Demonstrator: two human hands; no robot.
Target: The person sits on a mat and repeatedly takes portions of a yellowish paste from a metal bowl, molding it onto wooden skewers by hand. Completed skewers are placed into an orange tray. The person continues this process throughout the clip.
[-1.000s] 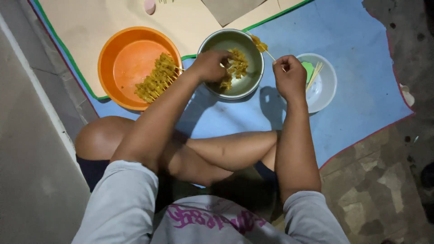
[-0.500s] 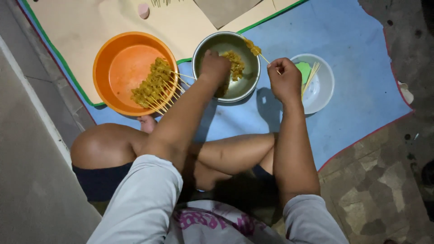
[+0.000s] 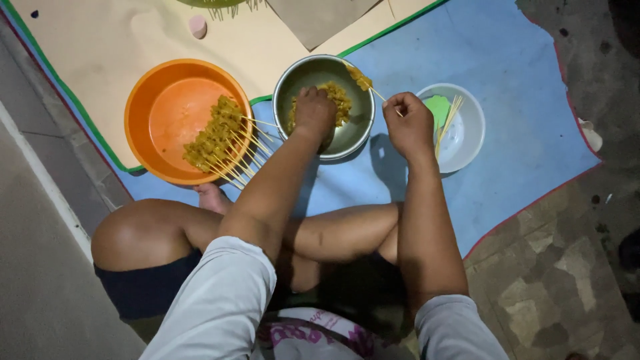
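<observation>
Hands: left (image 3: 315, 110) in steel bowl (image 3: 293, 80), right (image 3: 408, 123) w/ skewer (image 3: 371, 87).

1. Overall level: dim, with a cool, flat cast; colours stay readable on the orange basin (image 3: 167, 120) and the blue mat (image 3: 507, 100).
2. Source: light falls from above and slightly to the left; the forearms cast soft shadows to the right onto the mat.
3. Glare: a mild highlight lies on the rim of the metal bowl (image 3: 353, 137); the white bowl (image 3: 467, 133) shows a faint sheen.
4. Falloff: the corners darken, most strongly on the stone floor (image 3: 567, 280) at right.
5. Sharpness: the centre is reasonably crisp; fine grain and slight softness appear in dark areas.
6. Near field: the grey sleeves at the bottom edge are out of focus.
</observation>
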